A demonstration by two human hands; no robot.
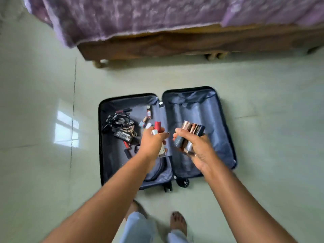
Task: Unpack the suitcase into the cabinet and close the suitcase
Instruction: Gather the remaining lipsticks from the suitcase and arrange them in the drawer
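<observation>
Open on the glossy pale-green tile floor [43, 155] lies the suitcase [219, 111], a hard dark shell with rounded corners, both halves lined in soft, wrinkled blue-grey fabric, small black wheels at the end nearest the person.

Left hand [152, 142] is curled tight around a couple of small cylinders: a red-capped tube [157, 126] pokes up above the fist and a pale, silvery one sits beside it, with another glossy end showing below the palm. What exactly they are is hard to say through the motion blur.

Right hand [198, 148], just to the right of the left one and not touching it, clutches a whole bundle of cosmetic tubes [191, 130], coppery, metallic and dark navy, fingers wrapped round them, thumb pressing over the top.

Both hands hover over the suitcase's middle hinge. Left of the left hand, in that half of the case, sits a tangle of black cables [117, 120] with a boxy black power adapter [123, 135], plus a few small scattered bottles [149, 113] beyond the knuckles.

Beyond the case stands a wooden bed frame [175, 44] draped in a purple patterned blanket [140, 13]. Below the arms, bare feet [178, 221] and light denim cuffs.
</observation>
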